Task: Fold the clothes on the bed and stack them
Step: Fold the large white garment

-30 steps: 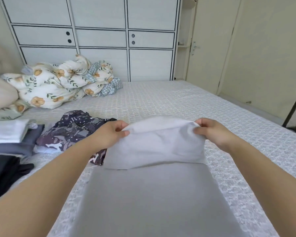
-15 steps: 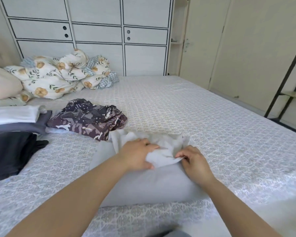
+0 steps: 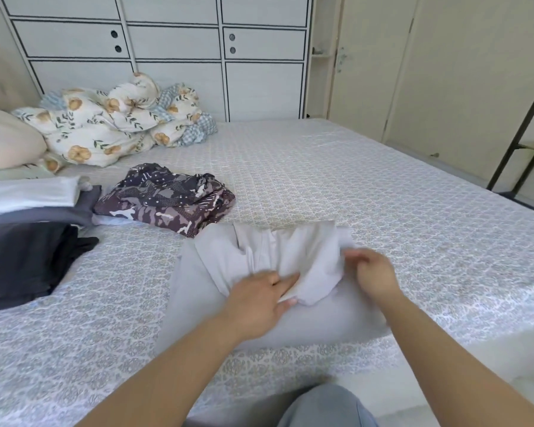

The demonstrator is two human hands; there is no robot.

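A light grey garment [image 3: 204, 291] lies partly folded on the bed [image 3: 383, 211] right in front of me, its paler inner flap turned over on top. My left hand [image 3: 259, 303] rests flat on that flap, fingers spread. My right hand [image 3: 372, 272] is blurred beside it, fingers curled at the flap's right edge. A crumpled purple patterned garment [image 3: 167, 198] sits just beyond, to the left. At the far left lies a stack of folded clothes: white [image 3: 28, 192] over grey [image 3: 37, 214], with a black one [image 3: 22, 260] spread in front.
A bunched floral duvet [image 3: 111, 121] and a pale pillow [image 3: 7, 137] lie at the head of the bed. A white wardrobe [image 3: 173, 50] stands behind. A black metal rack [image 3: 518, 131] is at the right. My knee in grey trousers [image 3: 321, 408] shows at the bottom.
The far end of the grey garment, held up a second ago, has been brought down onto the rest. My hands have moved from pinching its corners to pressing on the folded flap.
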